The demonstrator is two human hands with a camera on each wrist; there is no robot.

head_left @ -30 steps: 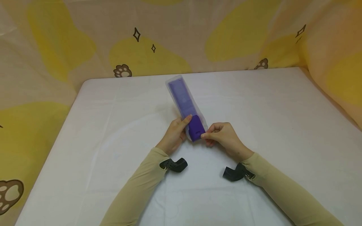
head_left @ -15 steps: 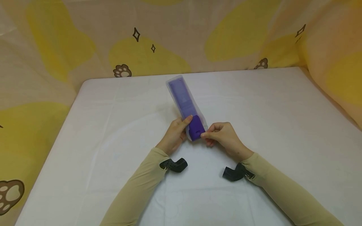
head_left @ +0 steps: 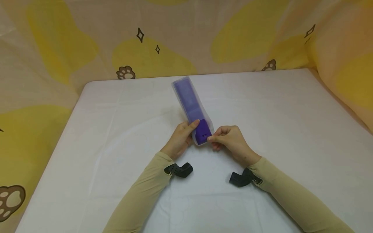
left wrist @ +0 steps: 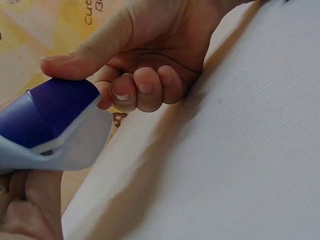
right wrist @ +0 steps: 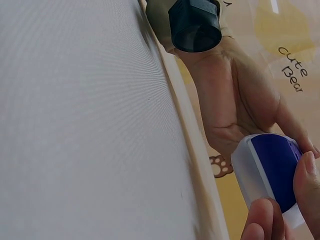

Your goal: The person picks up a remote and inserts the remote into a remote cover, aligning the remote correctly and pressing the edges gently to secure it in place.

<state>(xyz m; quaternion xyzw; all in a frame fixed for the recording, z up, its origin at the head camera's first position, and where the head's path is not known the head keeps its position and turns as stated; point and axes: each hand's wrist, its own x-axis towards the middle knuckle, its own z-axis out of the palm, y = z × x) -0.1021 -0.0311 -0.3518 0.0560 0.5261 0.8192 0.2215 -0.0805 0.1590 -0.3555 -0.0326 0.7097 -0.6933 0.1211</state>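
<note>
A long flat case (head_left: 190, 103) of frosted, see-through material, bluish-purple inside, slants up and left over the table in the head view. Its near end carries a deep purple end piece (head_left: 203, 132) with a small slot. My left hand (head_left: 179, 137) grips the case from the left, thumb on top by the purple piece and fingers underneath. With thumb and finger, my right hand (head_left: 230, 140) pinches the near right corner. The left wrist view shows the right thumb on the purple piece (left wrist: 62, 107), other fingers curled. A whitish rim (right wrist: 252, 170) shows in the right wrist view.
A white-covered table (head_left: 116, 129) lies under both hands. Behind and beside it hangs a patterned yellow and beige cloth (head_left: 163, 58). Black wrist cameras (head_left: 182, 170) sit on both tan sleeves.
The far end of the case has shifted very slightly to the right, and the near end has tilted a little. Both hands keep their hold, almost unmoved.
</note>
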